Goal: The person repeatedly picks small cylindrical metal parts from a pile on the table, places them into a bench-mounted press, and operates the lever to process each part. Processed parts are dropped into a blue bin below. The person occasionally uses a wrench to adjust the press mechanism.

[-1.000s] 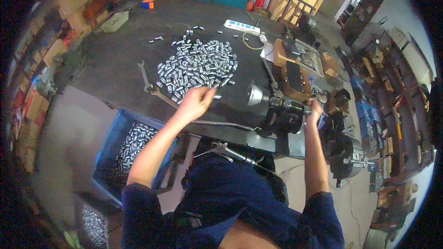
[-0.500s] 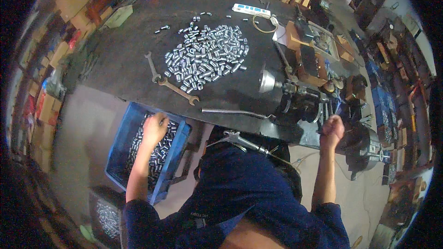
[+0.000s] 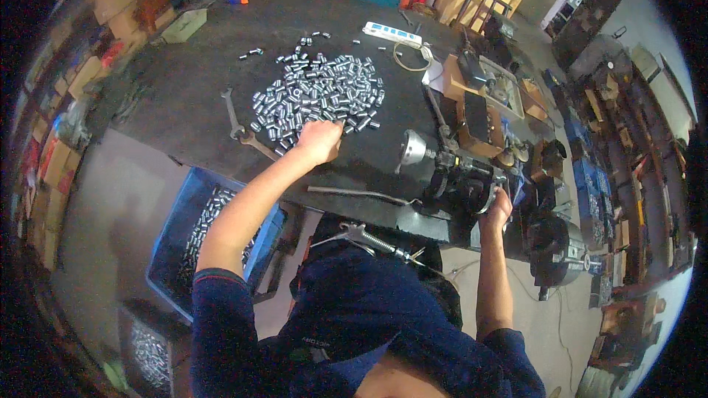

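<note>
My left hand [image 3: 321, 140] is at the near edge of a pile of short shiny metal sleeves [image 3: 324, 88] on the dark bench. Its fingers are curled closed and face away, so whatever they hold is hidden. My right hand [image 3: 498, 210] is wrapped round a lever at the near right side of a small bench machine [image 3: 461, 180]. At the machine's left end sits a silver cone-shaped head [image 3: 417, 149]. Two open-ended wrenches lie left of the pile: one wrench [image 3: 231, 112] is in full view, the other wrench [image 3: 259, 146] partly behind my left forearm.
Below the bench's front edge at left stands a blue crate [image 3: 166, 250] of metal sleeves. A bent metal rod [image 3: 354, 191] lies along that edge, with an air gun [image 3: 358, 234] below it. A power strip [image 3: 392, 32] and cardboard boxes [image 3: 472, 133] lie farther back.
My left hand has moved from over the blue crate up and right to the sleeve pile. The right hand has come inward, against the machine. The whole view has shifted slightly.
</note>
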A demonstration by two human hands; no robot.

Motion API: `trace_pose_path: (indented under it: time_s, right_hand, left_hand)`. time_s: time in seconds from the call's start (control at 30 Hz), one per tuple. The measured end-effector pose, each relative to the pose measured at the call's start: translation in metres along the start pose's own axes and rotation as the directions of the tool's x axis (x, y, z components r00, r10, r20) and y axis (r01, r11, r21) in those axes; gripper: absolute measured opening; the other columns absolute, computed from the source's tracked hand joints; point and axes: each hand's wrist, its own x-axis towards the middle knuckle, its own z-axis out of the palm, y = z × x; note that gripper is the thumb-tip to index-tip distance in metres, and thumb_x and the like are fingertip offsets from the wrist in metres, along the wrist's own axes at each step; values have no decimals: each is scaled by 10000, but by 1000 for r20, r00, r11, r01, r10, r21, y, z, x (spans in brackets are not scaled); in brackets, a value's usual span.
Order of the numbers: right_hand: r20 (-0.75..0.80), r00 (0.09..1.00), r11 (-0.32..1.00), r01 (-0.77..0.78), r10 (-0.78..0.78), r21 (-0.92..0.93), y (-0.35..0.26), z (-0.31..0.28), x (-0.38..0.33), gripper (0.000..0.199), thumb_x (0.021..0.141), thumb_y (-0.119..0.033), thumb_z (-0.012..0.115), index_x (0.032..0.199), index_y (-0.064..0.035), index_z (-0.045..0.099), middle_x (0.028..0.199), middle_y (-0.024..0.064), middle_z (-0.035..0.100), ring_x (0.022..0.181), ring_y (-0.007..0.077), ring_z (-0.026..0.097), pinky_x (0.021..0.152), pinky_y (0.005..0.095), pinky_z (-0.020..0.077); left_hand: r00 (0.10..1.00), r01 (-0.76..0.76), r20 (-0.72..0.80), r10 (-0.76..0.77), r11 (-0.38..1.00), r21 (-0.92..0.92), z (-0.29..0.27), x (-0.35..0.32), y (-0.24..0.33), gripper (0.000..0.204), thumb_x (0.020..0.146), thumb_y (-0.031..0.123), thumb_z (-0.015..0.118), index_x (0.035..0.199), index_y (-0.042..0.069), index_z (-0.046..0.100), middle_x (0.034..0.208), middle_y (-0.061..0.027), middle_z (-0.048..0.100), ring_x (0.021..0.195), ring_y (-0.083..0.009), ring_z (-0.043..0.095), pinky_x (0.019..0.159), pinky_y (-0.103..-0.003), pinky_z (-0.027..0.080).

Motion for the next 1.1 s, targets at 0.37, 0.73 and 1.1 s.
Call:
trace_pose_path:
  time_s: [0.37, 0.73, 1.1]
  right_hand:
    - [-69, 996, 998, -48, 51, 34, 1, 0, -4, 128, 774, -150, 501, 699, -54, 540, 562, -10, 447, 432, 86, 396, 371, 196, 288]
    - [-96, 992, 996, -71, 76, 54, -1, 3, -8, 103, 737, -152, 529, 729, -50, 539, 529, -22, 414, 411, 74, 357, 370, 212, 285]
    - [6, 996, 995, -88, 88, 37, -18, -10, -30, 145, 801, -157, 489, 694, -60, 503, 555, -32, 417, 427, 56, 343, 390, 193, 252]
  left_hand:
    - [972, 232, 225, -68, 448, -863, -47, -11, 26, 178, 727, 81, 482, 869, -17, 527, 587, -99, 552, 499, -178, 558, 463, -292, 455]
    - [990, -119, -107, -90, -145, -982, -43, -16, 94, 129, 862, 94, 447, 867, -29, 486, 625, -71, 543, 484, -134, 544, 459, -242, 443]
    - [998, -1, -14, 58, -216, -977, -52, -15, 85, 111, 863, 72, 427, 851, -35, 455, 639, -93, 539, 486, -163, 555, 460, -251, 453]
